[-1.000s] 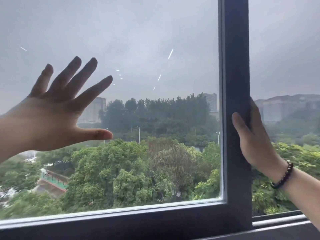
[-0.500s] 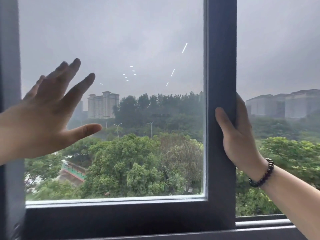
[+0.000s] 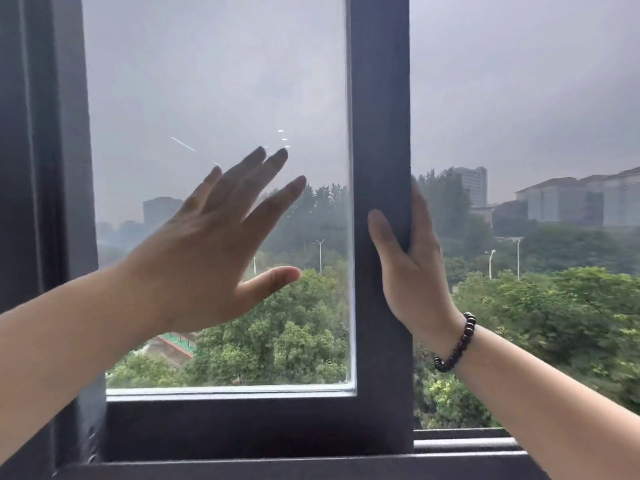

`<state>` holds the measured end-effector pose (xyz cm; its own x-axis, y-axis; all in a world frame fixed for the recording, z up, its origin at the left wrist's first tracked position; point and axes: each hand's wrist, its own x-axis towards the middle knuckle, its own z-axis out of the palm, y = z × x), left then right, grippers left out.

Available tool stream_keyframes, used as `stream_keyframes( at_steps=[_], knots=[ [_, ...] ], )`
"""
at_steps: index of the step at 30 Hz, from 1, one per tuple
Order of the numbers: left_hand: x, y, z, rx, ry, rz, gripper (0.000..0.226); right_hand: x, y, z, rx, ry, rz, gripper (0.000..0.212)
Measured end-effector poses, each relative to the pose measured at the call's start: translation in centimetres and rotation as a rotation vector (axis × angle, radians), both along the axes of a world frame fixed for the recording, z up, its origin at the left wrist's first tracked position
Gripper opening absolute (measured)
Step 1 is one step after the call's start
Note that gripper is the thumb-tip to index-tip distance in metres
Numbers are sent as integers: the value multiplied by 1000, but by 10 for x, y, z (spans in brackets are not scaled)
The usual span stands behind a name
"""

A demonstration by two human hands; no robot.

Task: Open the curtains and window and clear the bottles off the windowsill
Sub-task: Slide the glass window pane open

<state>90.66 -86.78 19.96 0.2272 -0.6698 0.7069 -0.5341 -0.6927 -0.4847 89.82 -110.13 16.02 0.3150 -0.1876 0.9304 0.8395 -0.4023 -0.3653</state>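
Grey sky, trees point(image 3: 284, 337) and pale buildings point(image 3: 581, 202) were seen beyond a dark-framed sliding window. The glazed sash point(image 3: 379, 133) stood in the left and middle of the view, its left edge close against the outer frame point(image 3: 45, 202), and the opening to its right was left bare of glass, with the bottom track point(image 3: 464, 445) exposed there. The left hand point(image 3: 211, 251) was laid flat against the pane point(image 3: 214, 81), its fingers point(image 3: 277, 161) spread wide and straight and the thumb held out to the right; nothing was gripped by it. The right hand point(image 3: 412, 271) was closed around the sash's right upright, the thumb pressed on the inner face and the fingers wrapped round the far edge, mostly hidden behind it. A dark beaded bracelet point(image 3: 457, 344) was worn on the right wrist. Small bright reflections were seen on the pane above the left hand. No bottles or curtains were caught in the view.
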Motion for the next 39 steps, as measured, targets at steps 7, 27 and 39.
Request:
stream_keyframes(
  at_steps=[7, 27, 39],
  knots=[
    [11, -14, 3, -26, -77, -126, 58, 18, 37, -5, 167, 60, 149, 55],
    [13, 40, 56, 278, -491, 147, 76, 43, 136, -6, 229, 168, 261, 47],
    [13, 82, 57, 276, -451, 219, 72, 47, 180, -5, 176, 222, 261, 31]
  ],
)
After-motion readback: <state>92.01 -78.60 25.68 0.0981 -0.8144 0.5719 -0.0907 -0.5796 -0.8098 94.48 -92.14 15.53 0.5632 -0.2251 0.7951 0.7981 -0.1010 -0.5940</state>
